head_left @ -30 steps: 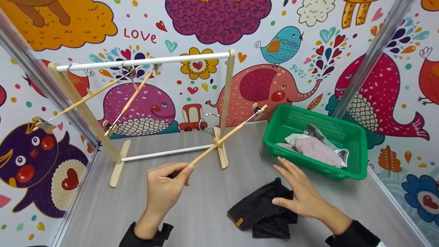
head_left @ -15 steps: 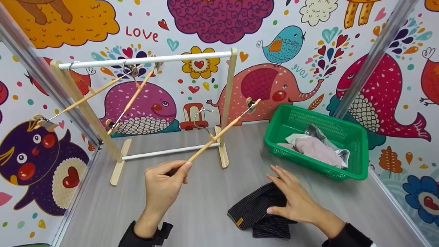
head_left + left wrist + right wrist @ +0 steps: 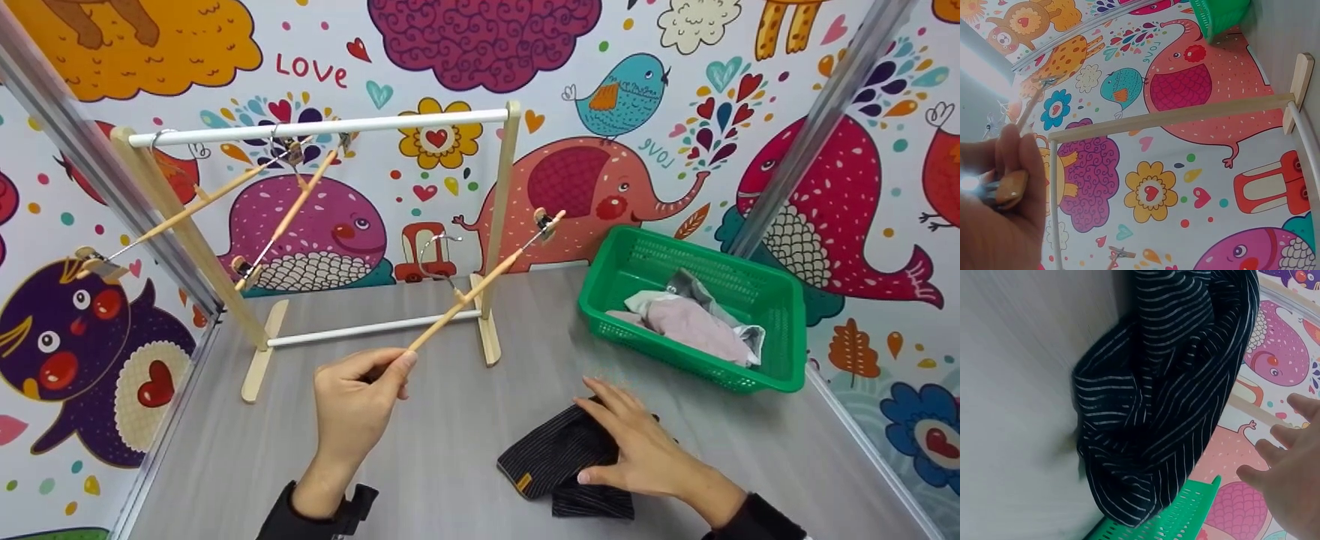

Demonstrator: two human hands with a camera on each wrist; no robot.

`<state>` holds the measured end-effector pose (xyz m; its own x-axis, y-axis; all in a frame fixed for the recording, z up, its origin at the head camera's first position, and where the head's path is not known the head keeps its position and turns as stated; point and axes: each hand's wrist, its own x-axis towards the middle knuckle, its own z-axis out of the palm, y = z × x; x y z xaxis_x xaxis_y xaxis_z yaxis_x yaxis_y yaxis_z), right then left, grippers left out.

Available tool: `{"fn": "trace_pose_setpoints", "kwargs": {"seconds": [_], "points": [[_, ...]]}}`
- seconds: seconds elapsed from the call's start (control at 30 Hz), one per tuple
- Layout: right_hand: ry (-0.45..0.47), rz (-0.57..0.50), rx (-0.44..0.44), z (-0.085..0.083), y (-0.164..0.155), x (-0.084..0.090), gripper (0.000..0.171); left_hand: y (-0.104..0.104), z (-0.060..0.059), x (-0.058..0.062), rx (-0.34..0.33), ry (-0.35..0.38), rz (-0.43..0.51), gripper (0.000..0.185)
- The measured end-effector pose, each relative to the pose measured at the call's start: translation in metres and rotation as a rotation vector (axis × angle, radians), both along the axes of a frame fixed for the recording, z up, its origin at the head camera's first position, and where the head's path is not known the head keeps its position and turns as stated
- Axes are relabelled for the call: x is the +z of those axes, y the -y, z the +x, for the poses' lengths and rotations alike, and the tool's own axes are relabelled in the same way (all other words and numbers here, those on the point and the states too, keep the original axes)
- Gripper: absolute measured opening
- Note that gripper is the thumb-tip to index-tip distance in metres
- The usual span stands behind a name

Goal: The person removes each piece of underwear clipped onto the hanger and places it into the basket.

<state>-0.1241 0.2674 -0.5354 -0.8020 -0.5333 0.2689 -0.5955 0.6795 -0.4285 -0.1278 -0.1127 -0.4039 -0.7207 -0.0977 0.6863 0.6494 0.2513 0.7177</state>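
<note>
My left hand [image 3: 356, 409] pinches the near end of a wooden clip hanger [image 3: 486, 283] between thumb and fingers. Its metal hook rises on the far side, and one clip [image 3: 544, 221] shows at the far end. In the left wrist view the near clip [image 3: 1012, 188] sits inside the hand. A black garment with thin white stripes [image 3: 555, 454] and a small tan tag lies folded and bunched on the table. Over its right part is my right hand [image 3: 637, 446], fingers spread and nearly straight, hiding some of the cloth. The right wrist view shows the garment's loose folds [image 3: 1168, 399] beside the fingers.
A wooden rack with a white top rail [image 3: 405, 123] stands at the back left. Two clip hangers, one nearer the left [image 3: 214, 196] and one beside it [image 3: 296, 206], hang from it. At right, a green basket [image 3: 660, 354] holds pink, white and grey cloth [image 3: 694, 326].
My right hand has moved down and left over the striped garment. The hanger in my left hand has shifted slightly left, and its hook has turned a little.
</note>
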Motion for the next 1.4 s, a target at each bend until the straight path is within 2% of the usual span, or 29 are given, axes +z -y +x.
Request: {"fn": "trace_pose_setpoints", "kwargs": {"seconds": [0.4,0.57,0.8,0.93,1.17,1.4], "points": [[0.069,0.045,0.023,0.003,0.004,-0.005,0.098,0.001,0.001,-0.003,-0.011,0.015,0.013,0.01],[0.071,0.058,0.029,0.003,0.004,-0.008,0.1,0.0,0.001,-0.004,-0.022,0.019,0.014,0.005],[0.063,0.072,0.042,0.005,0.004,-0.015,0.105,0.0,0.001,-0.002,0.025,0.036,-0.005,0.01],[0.076,0.08,0.047,0.003,0.003,-0.02,0.107,0.002,-0.001,-0.003,0.043,0.017,0.001,0.003],[0.102,0.107,0.057,-0.002,-0.001,-0.03,0.112,0.004,-0.003,-0.004,0.049,-0.002,0.02,0.006],[0.129,0.122,0.054,-0.005,-0.004,-0.038,0.113,0.004,-0.003,-0.002,0.063,0.014,0.044,0.005]]}}
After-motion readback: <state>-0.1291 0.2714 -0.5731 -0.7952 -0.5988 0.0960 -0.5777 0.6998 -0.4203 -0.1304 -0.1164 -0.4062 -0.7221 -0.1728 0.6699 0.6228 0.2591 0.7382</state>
